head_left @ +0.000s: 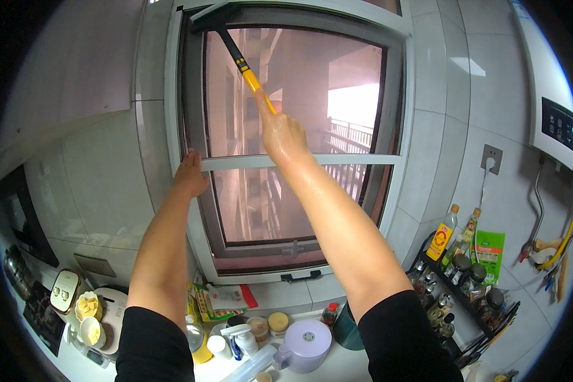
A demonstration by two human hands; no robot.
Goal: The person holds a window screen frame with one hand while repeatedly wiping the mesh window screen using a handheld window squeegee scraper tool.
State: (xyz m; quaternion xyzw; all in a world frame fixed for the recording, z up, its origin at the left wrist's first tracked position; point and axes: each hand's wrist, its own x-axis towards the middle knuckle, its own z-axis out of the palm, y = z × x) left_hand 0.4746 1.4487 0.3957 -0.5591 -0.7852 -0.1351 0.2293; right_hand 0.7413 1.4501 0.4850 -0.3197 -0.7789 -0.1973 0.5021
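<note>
My right hand grips the yellow handle of a window squeegee, with the index finger stretched along it. The dark head of the squeegee lies at the top left corner of the window frame. My left hand rests with its palm side on the left side of the frame, where the crossbar meets it; it holds nothing. The glass pane shows a railing and building walls outside. A black window handle sits on the lower frame.
Below the window, a counter holds a lilac lidded jug, a white spray bottle, jars and food packets. A black spice rack with bottles stands at the right, under a wall-mounted water heater. Small bowls sit at the left.
</note>
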